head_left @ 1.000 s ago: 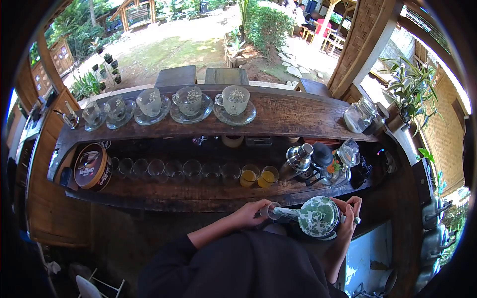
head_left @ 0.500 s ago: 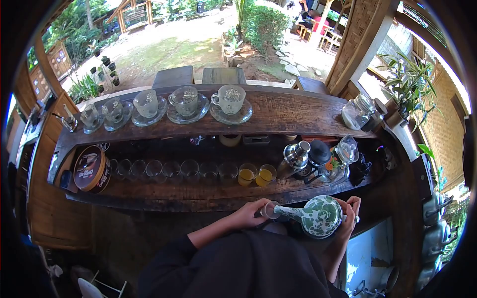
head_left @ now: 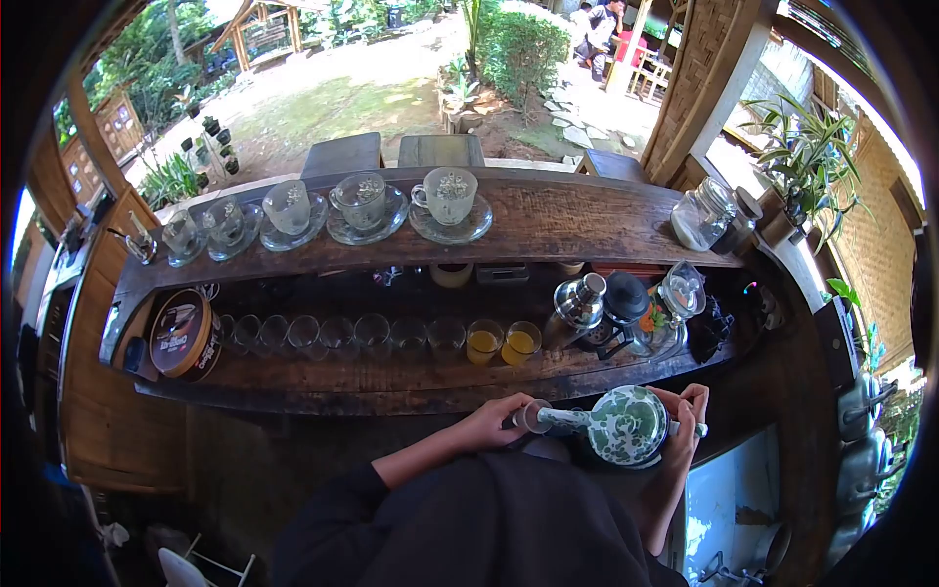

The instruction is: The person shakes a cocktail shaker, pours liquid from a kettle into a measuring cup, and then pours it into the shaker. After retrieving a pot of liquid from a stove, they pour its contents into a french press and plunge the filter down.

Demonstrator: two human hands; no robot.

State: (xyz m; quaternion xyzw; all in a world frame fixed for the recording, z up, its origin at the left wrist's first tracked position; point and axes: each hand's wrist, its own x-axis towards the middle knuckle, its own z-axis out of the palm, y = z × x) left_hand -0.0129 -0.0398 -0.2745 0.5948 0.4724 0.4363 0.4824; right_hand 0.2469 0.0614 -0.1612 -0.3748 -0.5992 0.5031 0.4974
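Dark, worn wooden planks make up a 2-level counter (head_left: 577,215), with a sunlit garden (head_left: 352,103) beyond it and 3 stools (head_left: 342,155) just at its far edge. Along the counter's upper ledge stand 5 clear glass cups (head_left: 448,196) on glass saucers (head_left: 476,227), and near that ledge's other end sits a lidded clear glass jar (head_left: 696,220) with pale contents.

On the counter's lower shelf I see a round brown tub (head_left: 181,333), a row of clear glasses (head_left: 373,335), 2 glasses of orange drink (head_left: 519,345), a shiny silver metal shaker (head_left: 577,305) and a black-lidded press pot (head_left: 624,298).

At the counter's near side, the person's left hand (head_left: 501,421) is closed around a small clear glass (head_left: 533,417). Their right hand (head_left: 682,430) grips the handle side of a green-and-white mottled teapot (head_left: 628,426), held up just off the counter's near edge. Its spout points into the small glass's mouth; whether liquid is running, I can't tell.
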